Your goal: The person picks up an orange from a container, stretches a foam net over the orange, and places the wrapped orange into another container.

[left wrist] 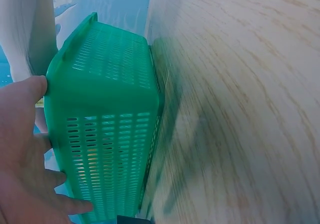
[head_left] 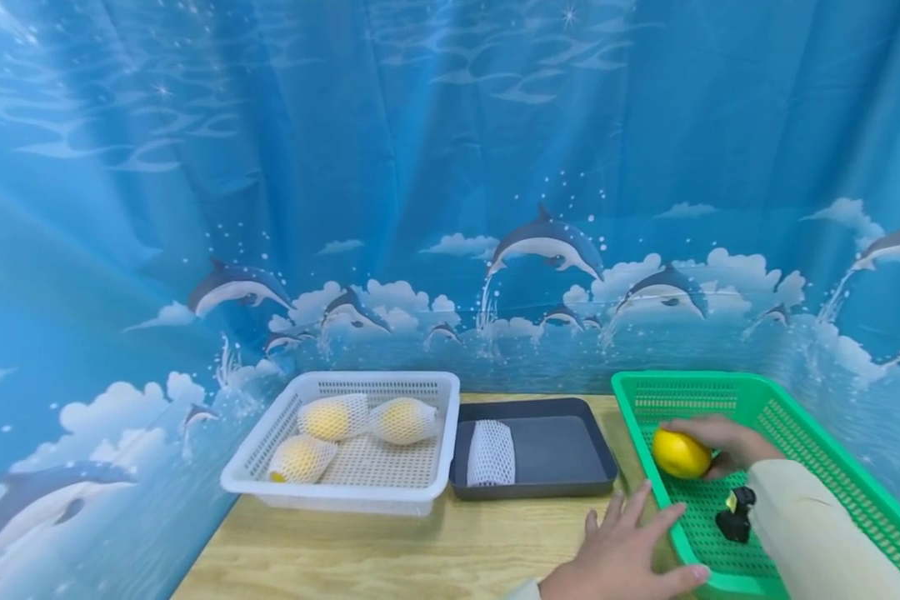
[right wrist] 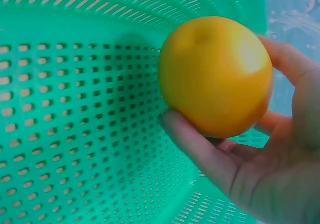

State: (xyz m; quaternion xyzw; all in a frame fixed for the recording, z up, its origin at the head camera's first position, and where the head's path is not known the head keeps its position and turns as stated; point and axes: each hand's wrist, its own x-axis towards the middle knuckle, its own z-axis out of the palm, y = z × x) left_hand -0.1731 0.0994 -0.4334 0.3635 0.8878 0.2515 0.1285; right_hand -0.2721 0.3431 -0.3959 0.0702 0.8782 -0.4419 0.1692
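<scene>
In the head view my right hand (head_left: pixel 731 442) is inside the green basket (head_left: pixel 720 381) and holds a smooth, round yellow-orange fruit (head_left: pixel 678 454). The right wrist view has this bare fruit (right wrist: pixel 215 76) gripped between thumb and fingers, close to the perforated green floor. My left hand (head_left: pixel 618 546) rests at the near left rim of the same basket, fingers spread. From the left wrist, its fingertips lie along the rim and outer wall of the green basket (left wrist: pixel 105 96).
A dark grey tray (head_left: pixel 562 450) stands in the middle, with a white foam net sleeve (head_left: pixel 492 454) lying at its left. Left of it, a white basket (head_left: pixel 452 442) contains three yellow fruits (head_left: pixel 402 421) in foam nets. All stand on a wooden table (head_left: pixel 420 554) before a blue dolphin curtain.
</scene>
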